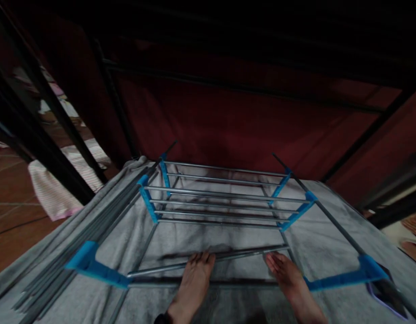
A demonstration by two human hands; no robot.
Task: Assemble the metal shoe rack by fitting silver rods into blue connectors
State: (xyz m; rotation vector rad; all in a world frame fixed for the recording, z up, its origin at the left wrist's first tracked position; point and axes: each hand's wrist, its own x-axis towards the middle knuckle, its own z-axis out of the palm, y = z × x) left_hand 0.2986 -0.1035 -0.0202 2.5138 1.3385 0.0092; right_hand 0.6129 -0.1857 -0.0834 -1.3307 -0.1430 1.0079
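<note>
My left hand (196, 279) is closed over a loose grey metal tube (241, 254), which lies at a slant above the near crossbar (241, 284). The tube's left end is near a blue plastic bracket (101, 268); its right end reaches past my right hand. My right hand (287, 275) is open, fingers extended just below the tube's right part; whether they touch it I cannot tell. Beside it is another blue bracket (346, 275). Farther away, several crossbars (224, 195) join blue brackets into a rack frame lying on grey cloth.
Several loose metal tubes (89, 229) lie bundled along the left. A phone-like dark object (388, 297) rests at the right, partly under the frame's long side tube. Dark posts and a red panel (221, 117) stand behind the grey cloth (208, 310). A striped cloth (56, 184) hangs at left.
</note>
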